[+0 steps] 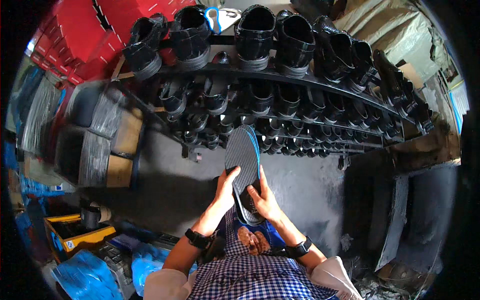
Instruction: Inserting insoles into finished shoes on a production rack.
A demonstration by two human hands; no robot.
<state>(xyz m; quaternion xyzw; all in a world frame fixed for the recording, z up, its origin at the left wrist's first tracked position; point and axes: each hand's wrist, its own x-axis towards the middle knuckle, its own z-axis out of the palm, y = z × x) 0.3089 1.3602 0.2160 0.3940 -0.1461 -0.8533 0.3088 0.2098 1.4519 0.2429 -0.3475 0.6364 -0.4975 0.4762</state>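
A small stack of grey ribbed insoles [242,151] with blue edges is held upright before my lap, toes pointing away from me. My left hand [227,189] grips its left edge, thumb lying on the top face. On the other side, my right hand [266,199] is closed round the right edge, with its thumb pressed on the dark heel area. The fingers beneath the stack are mostly hidden. Beyond the insoles stands a black metal rack [220,70] filled with glossy black shoes [255,37].
Red boxes [82,35] are piled at the far left, above wrapped cartons [95,157]. A yellow-edged crate [80,232] and blue plastic bags [85,275] lie at the near left. A dark panel [395,220] stands at right. Grey floor [305,185] stretches below the rack.
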